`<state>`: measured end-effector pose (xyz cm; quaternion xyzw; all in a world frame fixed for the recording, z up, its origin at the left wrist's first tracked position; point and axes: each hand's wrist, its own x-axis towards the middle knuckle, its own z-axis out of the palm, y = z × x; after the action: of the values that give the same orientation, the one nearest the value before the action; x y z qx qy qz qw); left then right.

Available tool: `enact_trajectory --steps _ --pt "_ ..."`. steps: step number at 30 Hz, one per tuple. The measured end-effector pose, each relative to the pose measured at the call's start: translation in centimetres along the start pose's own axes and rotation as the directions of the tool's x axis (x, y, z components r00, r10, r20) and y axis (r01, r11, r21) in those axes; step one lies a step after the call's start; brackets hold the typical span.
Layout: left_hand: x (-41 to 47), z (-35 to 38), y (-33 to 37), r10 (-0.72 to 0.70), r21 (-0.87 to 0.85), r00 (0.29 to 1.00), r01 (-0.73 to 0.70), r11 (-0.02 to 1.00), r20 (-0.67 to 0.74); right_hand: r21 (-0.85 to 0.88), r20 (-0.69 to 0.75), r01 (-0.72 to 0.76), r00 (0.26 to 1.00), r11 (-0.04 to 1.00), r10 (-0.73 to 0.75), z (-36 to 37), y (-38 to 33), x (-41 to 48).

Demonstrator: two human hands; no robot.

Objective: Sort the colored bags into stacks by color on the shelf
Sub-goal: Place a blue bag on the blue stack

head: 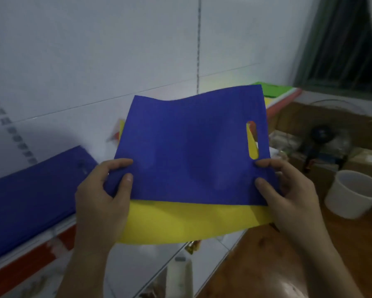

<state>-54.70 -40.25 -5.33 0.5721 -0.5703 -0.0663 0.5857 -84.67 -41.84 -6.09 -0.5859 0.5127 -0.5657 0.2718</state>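
I hold a flat blue bag (189, 147) with an oval handle slot in mid-air in front of the tiled wall. My left hand (103, 194) pinches its lower left corner and my right hand (288, 192) pinches its lower right corner. A yellow bag (185, 222) lies right under the blue one and sticks out along the near edge; yellow also shows through the slot. To the left, a stack of blue bags (30, 190) lies on the shelf. Green bags (271, 89) lie on the shelf at the far right.
The shelf (24, 267) has a white and orange-red front edge. A white cup (352, 194) stands on the wooden table (266, 254) at the right. Behind it are cardboard boxes (322, 119), a black tool and clutter. A barred window (341, 44) sits at upper right.
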Motion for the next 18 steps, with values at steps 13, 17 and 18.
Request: enact_trajectory --steps 13,17,18 --pt "8.6 26.4 1.9 0.062 -0.120 0.980 -0.039 0.992 0.192 -0.096 -0.328 -0.111 0.942 0.989 0.074 -12.8 10.1 12.2" --pt "12.9 34.8 2.8 -0.008 -0.075 0.981 0.023 0.997 0.196 -0.168 -0.321 -0.106 0.946 0.980 0.047 -15.6 12.7 20.5" --pt "13.7 36.6 2.8 0.023 -0.070 0.985 -0.011 0.997 0.170 -0.185 -0.309 -0.104 0.950 0.977 0.043 -16.2 13.2 22.7"
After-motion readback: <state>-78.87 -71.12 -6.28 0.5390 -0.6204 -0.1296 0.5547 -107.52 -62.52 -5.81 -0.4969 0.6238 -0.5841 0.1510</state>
